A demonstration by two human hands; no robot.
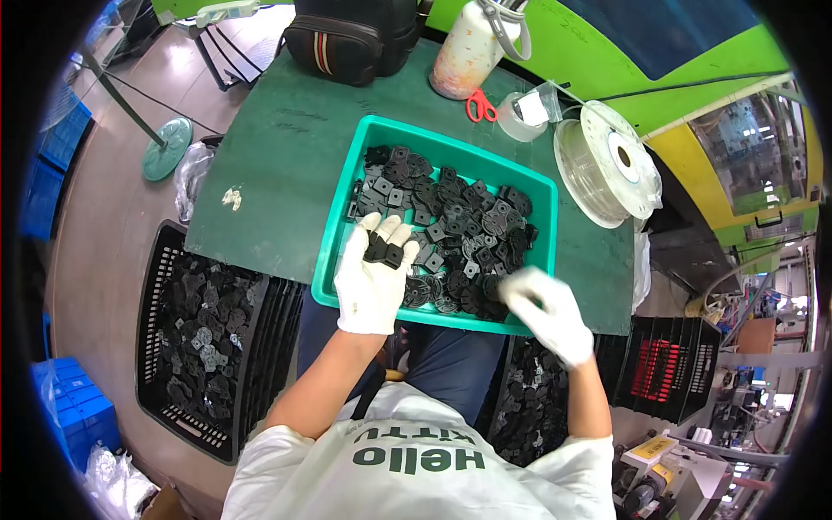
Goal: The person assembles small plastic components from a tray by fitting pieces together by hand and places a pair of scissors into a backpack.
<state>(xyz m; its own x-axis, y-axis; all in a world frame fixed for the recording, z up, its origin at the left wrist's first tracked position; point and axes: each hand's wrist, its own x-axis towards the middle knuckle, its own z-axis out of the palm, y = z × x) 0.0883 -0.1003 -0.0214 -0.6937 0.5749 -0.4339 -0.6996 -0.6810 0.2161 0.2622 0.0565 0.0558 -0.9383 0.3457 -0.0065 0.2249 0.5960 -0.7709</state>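
My left hand (373,282), in a white glove, is turned palm up over the left front of a teal plastic bin (347,201). Black plastic parts (382,251) with square ends and small holes rest against its curled fingers. Many similar loose black parts (452,212) are heaped inside the bin, some square, some rounded. My right hand (548,312), also gloved, is smeared by motion above the bin's front right corner. Its fingertips are near the dark parts there, and whether they hold one is not visible.
The bin stands on a green table (260,173). Behind it are a black bag (334,48), a white bottle (477,52), red scissors (481,107), a tape roll (522,117) and a large spool (607,165). Black crates (156,303) of parts flank my legs.
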